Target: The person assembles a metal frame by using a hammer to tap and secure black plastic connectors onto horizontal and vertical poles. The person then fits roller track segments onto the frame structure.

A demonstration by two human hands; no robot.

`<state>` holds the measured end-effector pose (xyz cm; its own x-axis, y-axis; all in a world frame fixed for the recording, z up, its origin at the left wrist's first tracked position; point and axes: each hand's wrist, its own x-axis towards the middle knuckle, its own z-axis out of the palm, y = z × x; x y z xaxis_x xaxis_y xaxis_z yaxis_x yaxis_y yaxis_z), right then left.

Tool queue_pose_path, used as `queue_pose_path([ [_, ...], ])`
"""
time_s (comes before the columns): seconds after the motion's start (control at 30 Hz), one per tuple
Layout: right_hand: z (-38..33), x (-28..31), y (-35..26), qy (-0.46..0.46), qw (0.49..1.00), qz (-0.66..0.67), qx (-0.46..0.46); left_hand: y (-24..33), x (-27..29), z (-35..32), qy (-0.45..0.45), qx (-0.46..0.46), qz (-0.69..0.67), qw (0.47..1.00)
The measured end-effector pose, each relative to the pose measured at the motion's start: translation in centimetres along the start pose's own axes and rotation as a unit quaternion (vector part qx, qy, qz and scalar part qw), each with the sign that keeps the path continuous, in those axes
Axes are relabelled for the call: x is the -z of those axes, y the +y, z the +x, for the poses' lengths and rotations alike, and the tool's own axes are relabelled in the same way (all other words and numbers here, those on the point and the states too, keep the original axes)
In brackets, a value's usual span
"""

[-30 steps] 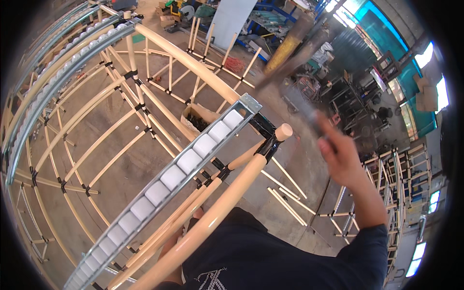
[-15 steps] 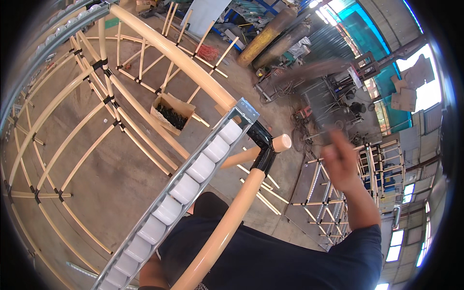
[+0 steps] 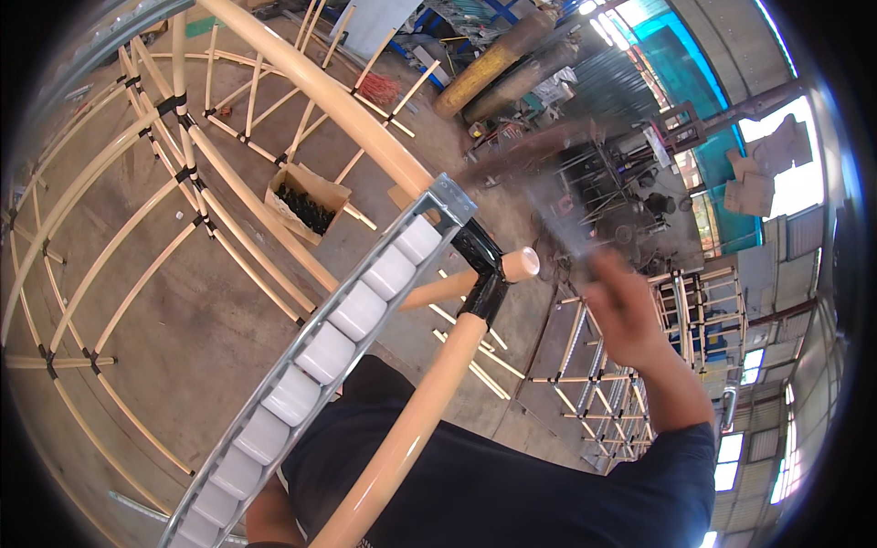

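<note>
Swinging a blurred hammer-like tool (image 3: 539,178) seems to be the step in hand in the head view: the right hand (image 3: 626,315) is raised and closed around its handle, just right of the black joint (image 3: 482,265) that clamps the cream pipe (image 3: 411,429) and its short open end (image 3: 523,264). I judge the next move needs a well-aimed blow on this joint, without touching the roller track (image 3: 338,320) that lies to the left of it. The left hand is not visible; only a piece of arm shows at the lower edge, so I cannot tell its state. Further left of the hands, a cardboard box (image 3: 306,196) stands on the floor (image 3: 183,320).
</note>
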<state>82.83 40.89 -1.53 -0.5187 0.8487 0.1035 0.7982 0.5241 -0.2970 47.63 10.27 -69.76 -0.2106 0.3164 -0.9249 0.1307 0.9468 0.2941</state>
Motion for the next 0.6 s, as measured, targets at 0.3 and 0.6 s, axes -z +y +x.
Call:
queue_pose_path([
  [0.3, 0.3, 1.3, -0.5, -0.059, 0.998, -0.015, -0.029, 0.4, -0.4, -0.5, 0.004, 0.002, -0.009, 1.000],
  [0.6, -0.9, 1.5, 0.8, 0.026, 0.998, -0.011, -0.055, 0.5, 0.3, -0.6, 0.004, 0.005, 0.004, 1.000],
])
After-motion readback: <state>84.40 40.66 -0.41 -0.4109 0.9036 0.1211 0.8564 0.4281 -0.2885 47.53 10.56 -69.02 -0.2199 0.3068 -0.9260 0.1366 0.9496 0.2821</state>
